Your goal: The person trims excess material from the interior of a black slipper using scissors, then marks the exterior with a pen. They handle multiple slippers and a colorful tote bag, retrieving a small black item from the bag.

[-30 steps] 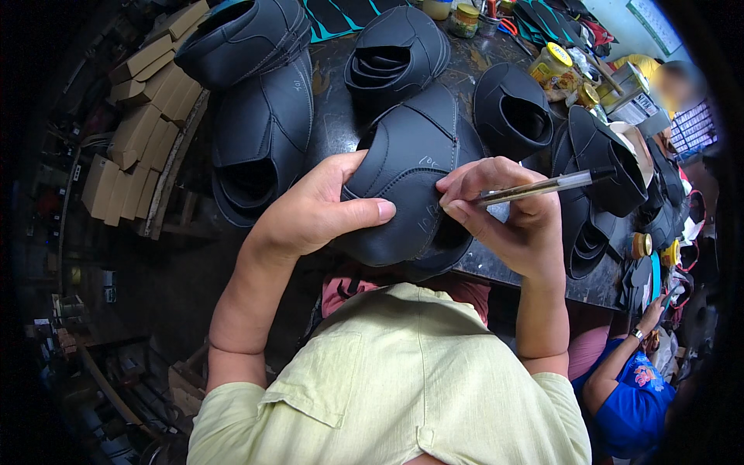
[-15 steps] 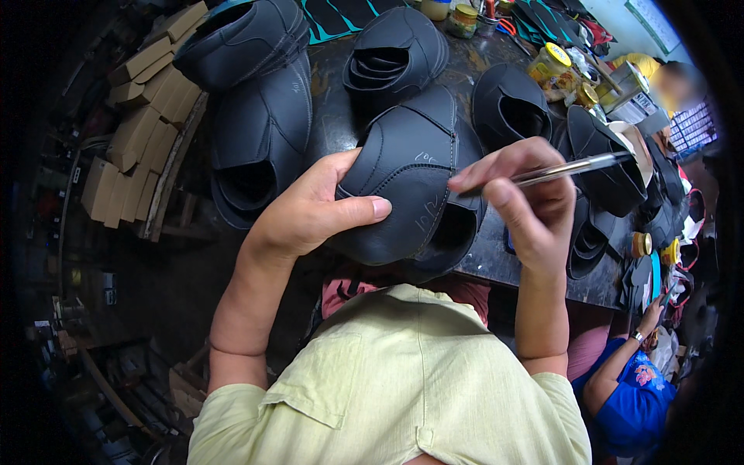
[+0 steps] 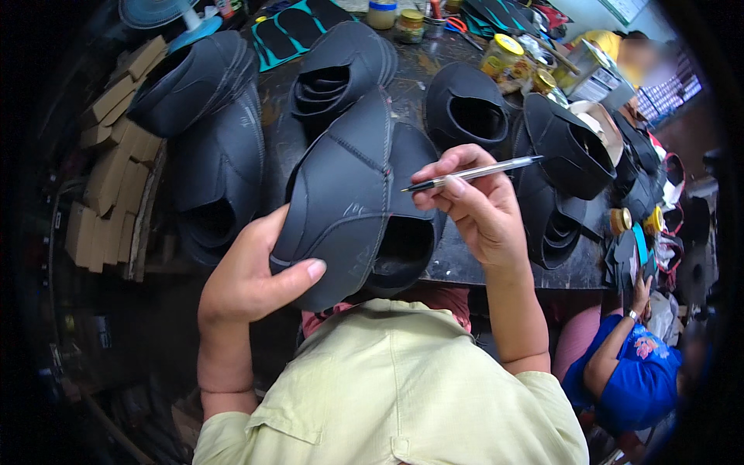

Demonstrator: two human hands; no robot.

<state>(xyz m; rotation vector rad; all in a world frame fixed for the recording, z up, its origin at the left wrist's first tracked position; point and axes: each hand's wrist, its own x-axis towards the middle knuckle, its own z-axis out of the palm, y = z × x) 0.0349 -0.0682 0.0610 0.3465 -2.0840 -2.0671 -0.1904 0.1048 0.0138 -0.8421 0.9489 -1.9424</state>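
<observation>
My left hand grips a black stitched shoe upper by its left edge, thumb on top and fingers hidden underneath. Pale handwritten marks show on its surface. Between the thumb and fingers of my right hand is a ballpoint pen with a clear barrel. Its dark tip points left, just right of the held upper's seam; whether it touches anything I cannot tell. Beneath and to the right of the held piece lies another black upper with a dark opening.
Stacked black uppers stand on the dark table: at left, behind, and at right. Jars crowd the back right. Cardboard boxes are piled far left. A co-worker in blue sits at right.
The whole scene has shifted left in view as the head turned. My right hand has drawn the pen back from the held upper, so its tip now shows. The left hand keeps its grip.
</observation>
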